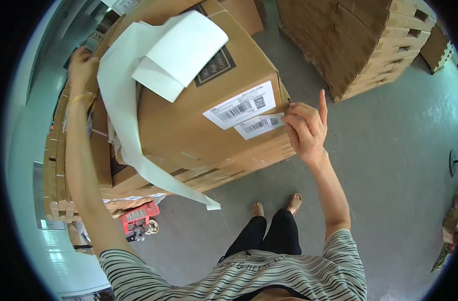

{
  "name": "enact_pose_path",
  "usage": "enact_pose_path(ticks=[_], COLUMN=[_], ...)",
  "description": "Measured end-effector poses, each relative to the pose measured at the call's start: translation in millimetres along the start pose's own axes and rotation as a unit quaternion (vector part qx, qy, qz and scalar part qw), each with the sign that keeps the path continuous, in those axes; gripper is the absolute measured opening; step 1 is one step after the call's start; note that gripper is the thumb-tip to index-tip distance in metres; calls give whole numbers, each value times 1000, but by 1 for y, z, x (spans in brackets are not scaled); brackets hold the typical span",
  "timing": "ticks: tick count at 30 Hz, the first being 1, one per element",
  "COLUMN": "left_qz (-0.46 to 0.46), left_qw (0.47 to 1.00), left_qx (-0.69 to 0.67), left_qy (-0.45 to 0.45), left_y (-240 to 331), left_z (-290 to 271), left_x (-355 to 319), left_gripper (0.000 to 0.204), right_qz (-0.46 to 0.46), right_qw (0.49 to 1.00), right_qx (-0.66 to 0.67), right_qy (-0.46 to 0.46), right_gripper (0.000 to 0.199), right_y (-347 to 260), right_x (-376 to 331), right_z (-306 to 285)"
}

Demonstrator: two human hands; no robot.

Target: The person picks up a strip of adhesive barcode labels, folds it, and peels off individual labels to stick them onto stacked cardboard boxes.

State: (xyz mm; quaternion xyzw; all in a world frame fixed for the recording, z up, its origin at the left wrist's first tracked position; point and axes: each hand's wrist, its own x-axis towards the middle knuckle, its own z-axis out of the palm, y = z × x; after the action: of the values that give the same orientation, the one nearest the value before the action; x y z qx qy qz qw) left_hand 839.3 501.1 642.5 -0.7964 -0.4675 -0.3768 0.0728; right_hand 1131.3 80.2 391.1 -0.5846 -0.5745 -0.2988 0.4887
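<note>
At box edge (284, 103), right hand (305, 128), label (259, 125)

Top carton (199, 100) as landmark: paper strip (133, 115) draped over its left side, two labels (246, 111) on its right, box stack (354, 40) well right, pallet jack (138, 218) below-left.

The box (199, 115) is brown cardboard, matt and a little scuffed, and the stacked boxes (359, 45) nearby are the same dull card. Its two labels (246, 113) are smooth white paper. The long strip of backing paper (133, 125) looks white, thin and slightly sheeny. The floor (389, 165) is grey-green, smooth and faintly glossy. The shirt (269, 278) is soft striped cloth.
</note>
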Motion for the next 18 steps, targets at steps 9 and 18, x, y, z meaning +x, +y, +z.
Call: enact_pose_path(ticks=[9, 18], left_qz=[269, 299], left_qw=[951, 940], left_qx=[-51, -163], left_qy=[-145, -13], left_y=[187, 227], left_z=[-96, 51], left_x=[-339, -343], left_gripper=[26, 36], right_qz=[-35, -64], right_qw=[999, 997], right_qx=[4, 25], right_qy=[22, 39], right_gripper=[23, 19], right_y=[5, 10], right_x=[2, -1], right_z=[3, 9])
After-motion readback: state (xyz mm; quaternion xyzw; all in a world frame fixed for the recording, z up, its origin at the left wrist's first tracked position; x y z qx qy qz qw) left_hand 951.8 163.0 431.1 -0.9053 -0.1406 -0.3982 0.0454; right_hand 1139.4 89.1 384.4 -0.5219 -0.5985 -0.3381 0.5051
